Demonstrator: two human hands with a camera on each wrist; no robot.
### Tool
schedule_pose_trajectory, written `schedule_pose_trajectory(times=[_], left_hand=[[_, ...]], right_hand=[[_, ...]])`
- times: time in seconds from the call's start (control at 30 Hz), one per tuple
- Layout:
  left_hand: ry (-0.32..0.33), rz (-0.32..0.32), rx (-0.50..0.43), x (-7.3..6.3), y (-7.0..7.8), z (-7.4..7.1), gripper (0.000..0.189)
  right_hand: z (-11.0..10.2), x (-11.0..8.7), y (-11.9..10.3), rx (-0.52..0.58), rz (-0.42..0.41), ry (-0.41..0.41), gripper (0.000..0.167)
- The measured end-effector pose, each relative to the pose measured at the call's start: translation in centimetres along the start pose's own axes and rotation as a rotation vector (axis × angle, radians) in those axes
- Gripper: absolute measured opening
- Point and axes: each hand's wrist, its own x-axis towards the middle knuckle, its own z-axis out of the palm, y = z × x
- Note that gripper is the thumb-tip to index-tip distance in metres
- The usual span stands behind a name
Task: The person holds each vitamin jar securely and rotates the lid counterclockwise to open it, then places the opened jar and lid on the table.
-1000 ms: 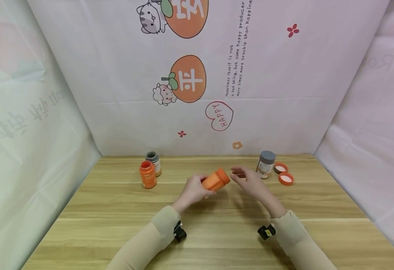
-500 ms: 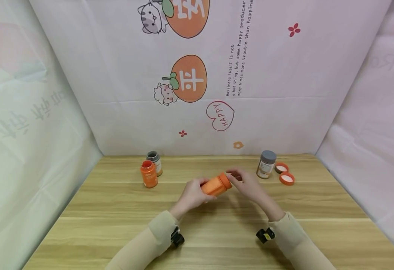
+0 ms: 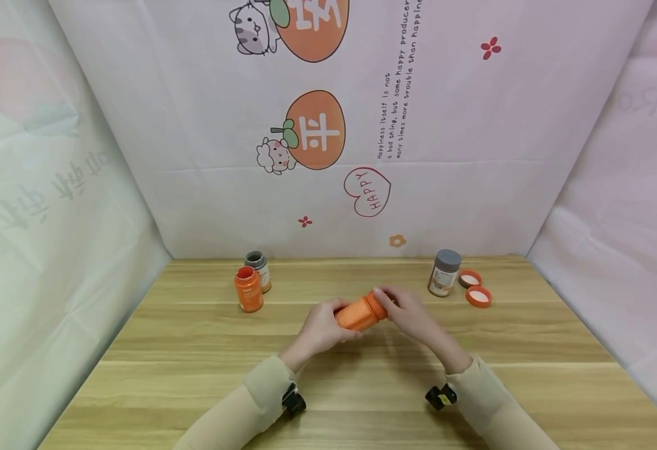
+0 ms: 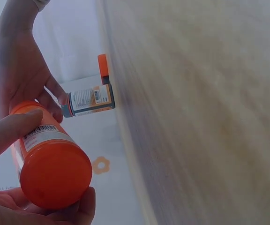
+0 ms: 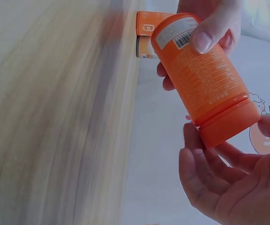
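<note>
An orange bottle (image 3: pixel 355 315) is held tilted over the middle of the table, its orange screw cap (image 5: pixel 231 123) toward the right. My left hand (image 3: pixel 321 326) grips the bottle round its lower body, thumb on the barcode label (image 5: pixel 183 38). My right hand (image 3: pixel 411 314) holds the cap at its edge, the thumb on one side and fingertips (image 5: pixel 192 136) on the other. In the left wrist view the round orange base (image 4: pixel 56 175) of the bottle faces the camera.
At the back left stand an uncapped orange bottle (image 3: pixel 249 292) and an uncapped grey-necked bottle (image 3: pixel 263 275). A grey-capped bottle (image 3: pixel 444 273) stands back right, beside two loose caps, one farther back (image 3: pixel 469 279) and one orange cap (image 3: pixel 478 297). A printed cloth (image 3: pixel 221 206) hangs behind the table.
My right hand has moved left and down from beside the bottle onto its cap. The bottle, still in my left hand, has shifted slightly right and down.
</note>
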Motion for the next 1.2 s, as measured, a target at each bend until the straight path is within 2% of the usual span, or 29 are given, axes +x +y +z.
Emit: schedule_pose_trajectory(times=[0.2,0.4,0.67,0.8,1.03,1.2], left_hand=[[-0.002,0.014,0.025,-0.3,0.3,0.1,0.054],[-0.009,0.018,-0.001,-0.8,0.8,0.1,0.057],[-0.020,0.071,-0.040,-1.2,1.1,0.2,0.056],[-0.019,0.092,-0.019,-1.4,1.2,0.2,0.055],[-0.006,0.092,0.026,-1.8,1.4,0.4,0.056],[0.010,0.126,0.083,-2.0,1.4,0.5,0.056]], right_hand=[[0.2,-0.3,-0.2,-0.037,-0.015,-0.015,0.044],[0.7,-0.5,-0.6,-0.070,-0.004,-0.031,0.042],[0.8,-0.8,-0.9,-0.116,0.014,-0.041,0.039],[0.9,-0.9,-0.9,-0.119,0.017,-0.047,0.040],[1.0,-1.0,-0.9,-0.111,0.018,-0.042,0.039],[1.1,-1.1,-1.0,-0.106,0.012,-0.043,0.040]])
